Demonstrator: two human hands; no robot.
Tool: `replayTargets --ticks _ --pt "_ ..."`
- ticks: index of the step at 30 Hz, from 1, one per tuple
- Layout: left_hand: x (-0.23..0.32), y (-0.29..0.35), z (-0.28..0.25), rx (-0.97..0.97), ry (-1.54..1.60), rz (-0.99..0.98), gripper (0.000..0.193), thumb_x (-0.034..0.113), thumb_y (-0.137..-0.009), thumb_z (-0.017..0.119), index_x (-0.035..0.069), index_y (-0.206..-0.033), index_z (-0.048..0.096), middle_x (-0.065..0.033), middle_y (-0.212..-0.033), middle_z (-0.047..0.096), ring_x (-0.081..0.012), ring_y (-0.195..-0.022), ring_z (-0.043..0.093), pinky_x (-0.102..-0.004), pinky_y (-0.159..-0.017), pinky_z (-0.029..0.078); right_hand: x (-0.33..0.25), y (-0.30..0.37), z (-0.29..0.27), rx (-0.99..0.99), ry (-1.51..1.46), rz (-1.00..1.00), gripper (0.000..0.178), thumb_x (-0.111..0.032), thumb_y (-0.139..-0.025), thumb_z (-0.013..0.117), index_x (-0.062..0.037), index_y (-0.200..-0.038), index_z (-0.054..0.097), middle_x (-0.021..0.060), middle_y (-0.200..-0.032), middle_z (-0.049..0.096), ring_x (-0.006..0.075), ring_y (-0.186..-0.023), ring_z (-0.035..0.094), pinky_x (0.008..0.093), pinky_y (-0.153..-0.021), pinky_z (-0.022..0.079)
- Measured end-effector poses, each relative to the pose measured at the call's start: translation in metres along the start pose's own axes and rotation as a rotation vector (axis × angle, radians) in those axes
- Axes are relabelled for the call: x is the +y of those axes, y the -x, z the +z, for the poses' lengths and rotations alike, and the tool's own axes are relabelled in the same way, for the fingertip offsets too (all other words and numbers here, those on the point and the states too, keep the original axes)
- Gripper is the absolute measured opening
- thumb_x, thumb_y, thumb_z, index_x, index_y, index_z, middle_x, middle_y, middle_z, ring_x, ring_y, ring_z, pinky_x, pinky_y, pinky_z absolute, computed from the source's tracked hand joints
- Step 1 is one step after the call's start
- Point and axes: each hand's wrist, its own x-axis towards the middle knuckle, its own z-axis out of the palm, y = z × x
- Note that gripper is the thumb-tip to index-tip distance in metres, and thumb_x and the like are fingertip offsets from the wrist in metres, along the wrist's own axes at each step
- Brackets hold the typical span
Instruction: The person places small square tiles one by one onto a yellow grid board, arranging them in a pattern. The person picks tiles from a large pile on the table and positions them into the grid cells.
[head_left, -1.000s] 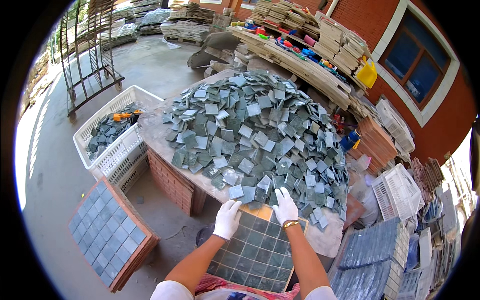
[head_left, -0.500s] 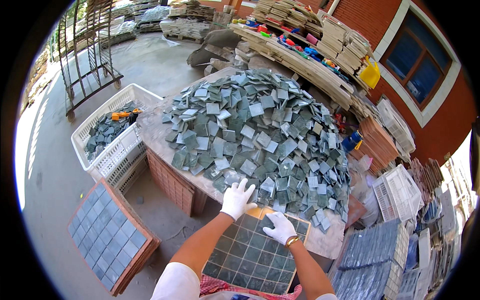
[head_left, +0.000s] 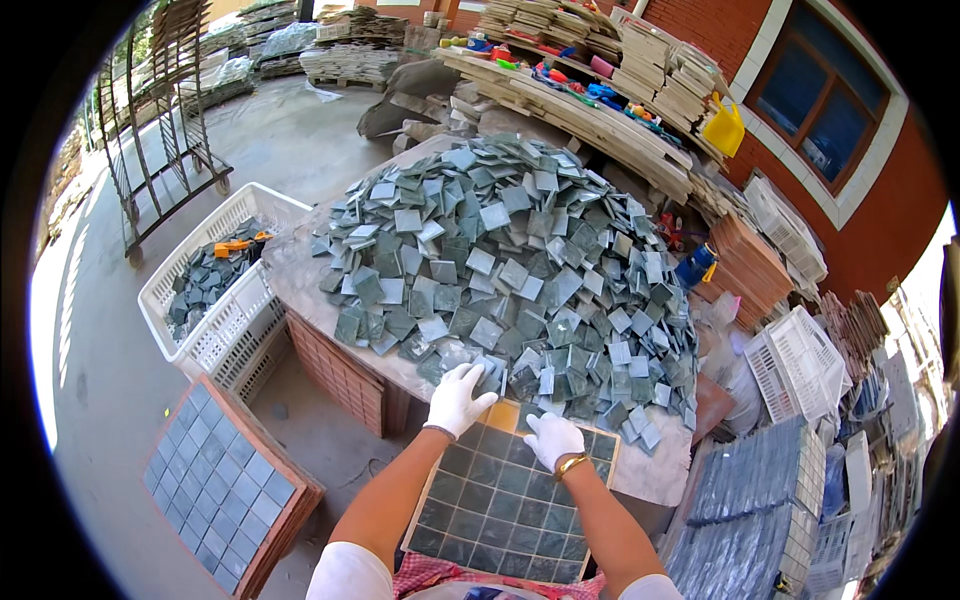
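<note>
**Grey-green tiles heaped on a table, gloved hands at the near edge**

Concrete floor (head_left: 150, 420) lies open to the left, beyond the table (head_left: 650, 480) edge. The tile heap (head_left: 500, 250) covers most of the table, spilling close to its near rim. A white crate (head_left: 225, 320) left of the table holds loose tiles. The tile board (head_left: 500, 500), nearly filled with square tiles, leans against the near edge. The left hand (head_left: 458, 398), gloved, rests its fingers on tiles at the heap's foot; whether it grips one is unclear. The right hand (head_left: 552, 438) lies loosely curled on the board's top.
</note>
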Motion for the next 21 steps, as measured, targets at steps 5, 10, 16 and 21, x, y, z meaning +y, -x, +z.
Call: replayTargets --ticks 5,10,16,21 --pt "-0.008 0.013 0.014 0.094 0.020 0.028 0.058 0.032 -0.082 0.069 0.002 -0.129 0.053 -0.0185 -0.128 0.054 -0.0366 -0.117 0.051 -0.0409 -0.099 0.042 -0.026 -0.014 -0.013 0.254 -0.197 0.009 0.045 -0.035 -0.082 0.066 -0.0122 -0.118 0.053 0.0137 -0.100 0.062 0.0339 -0.090 0.063 0.0462 -0.074 0.052" --pt "-0.003 0.012 0.014 0.088 0.049 0.051 0.052 0.032 -0.087 0.063 0.003 -0.129 0.052 -0.0204 -0.127 0.055 -0.0370 -0.115 0.054 -0.0431 -0.094 0.045 -0.019 -0.066 0.024 0.453 -0.405 0.028 0.044 -0.031 -0.083 0.061 -0.0102 -0.122 0.054 0.0183 -0.101 0.062 0.0378 -0.095 0.061 0.0473 -0.079 0.050" --pt "-0.027 0.006 0.002 0.182 0.131 -0.153 0.035 0.023 -0.095 0.051 0.007 -0.125 0.055 -0.0220 -0.104 0.065 -0.0403 -0.092 0.063 -0.0455 -0.080 0.050 -0.010 -0.048 0.008 0.518 -0.573 -0.033 0.029 -0.022 -0.081 0.061 -0.0102 -0.107 0.066 0.0147 -0.097 0.066 0.0343 -0.092 0.062 0.0412 -0.081 0.050" --pt "-0.028 0.006 0.005 0.230 0.231 -0.175 0.031 0.022 -0.095 0.053 0.005 -0.119 0.060 -0.0218 -0.101 0.066 -0.0357 -0.086 0.067 -0.0389 -0.074 0.053 -0.010 -0.002 0.019 0.285 -0.207 -0.234 0.035 -0.026 -0.078 0.070 -0.0123 -0.110 0.065 0.0112 -0.113 0.058 0.0315 -0.102 0.058 0.0410 -0.087 0.049"
